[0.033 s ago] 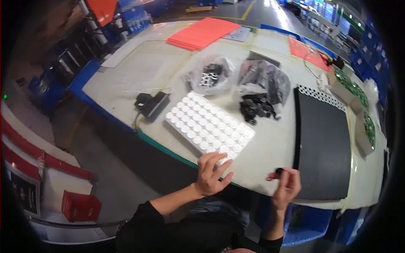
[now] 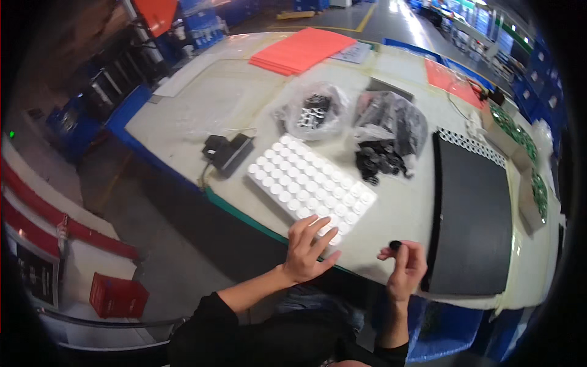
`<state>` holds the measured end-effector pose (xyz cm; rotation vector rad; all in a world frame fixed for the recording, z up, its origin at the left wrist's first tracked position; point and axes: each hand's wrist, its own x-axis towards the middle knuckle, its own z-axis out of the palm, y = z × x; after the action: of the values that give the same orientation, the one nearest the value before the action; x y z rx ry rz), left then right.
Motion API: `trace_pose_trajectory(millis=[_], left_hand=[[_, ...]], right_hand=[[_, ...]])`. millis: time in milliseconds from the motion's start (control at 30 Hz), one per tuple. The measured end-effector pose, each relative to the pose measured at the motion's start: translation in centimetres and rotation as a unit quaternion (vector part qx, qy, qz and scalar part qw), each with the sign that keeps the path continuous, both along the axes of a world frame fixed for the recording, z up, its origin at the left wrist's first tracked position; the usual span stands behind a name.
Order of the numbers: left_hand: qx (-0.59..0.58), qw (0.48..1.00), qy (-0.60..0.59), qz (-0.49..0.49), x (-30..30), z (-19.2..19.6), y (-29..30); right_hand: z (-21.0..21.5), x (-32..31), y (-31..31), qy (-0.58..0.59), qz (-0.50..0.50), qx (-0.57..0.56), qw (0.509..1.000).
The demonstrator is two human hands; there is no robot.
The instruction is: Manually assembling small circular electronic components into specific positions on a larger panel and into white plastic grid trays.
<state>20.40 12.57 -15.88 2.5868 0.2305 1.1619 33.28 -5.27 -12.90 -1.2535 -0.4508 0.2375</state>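
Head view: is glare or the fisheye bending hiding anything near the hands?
Head view: glare sits far up the table and on the aisle floor, away from the hands; edges bow toward the dark rim; left hand on the white tray and the small black part in the right hand read sharp.

Left hand [image 2: 307, 249] lay flat, fingers spread, on the near corner of the white tray of round caps [image 2: 310, 183]. Right hand [image 2: 406, 264] pinched a small black cap [image 2: 395, 245] at the fingertips, just beside the black panel [image 2: 471, 220]. Loose black caps [image 2: 379, 162] spilled from a clear bag [image 2: 391, 122].
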Motion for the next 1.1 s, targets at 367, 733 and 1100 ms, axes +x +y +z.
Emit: trace_pose_trajectory(millis=[367, 733, 1100], left_hand=[[-0.007, 0.994, 0.105, -0.035, -1.0, -1.7, 3.3], [-0.102, 0.991, 0.038, -0.077, -1.4, 0.8, 3.9], [-0.096, 0.989, 0.093, -0.057, 0.9, 3.0, 2.4]], right_hand=[[-3.2, 3.0, 3.4, 0.089, 0.101, -0.109, 0.985], [-3.2, 3.7, 2.0, 0.088, 0.081, -0.118, 0.986], [-3.5, 2.9, 1.5, 0.039, 0.08, -0.168, 0.982]])
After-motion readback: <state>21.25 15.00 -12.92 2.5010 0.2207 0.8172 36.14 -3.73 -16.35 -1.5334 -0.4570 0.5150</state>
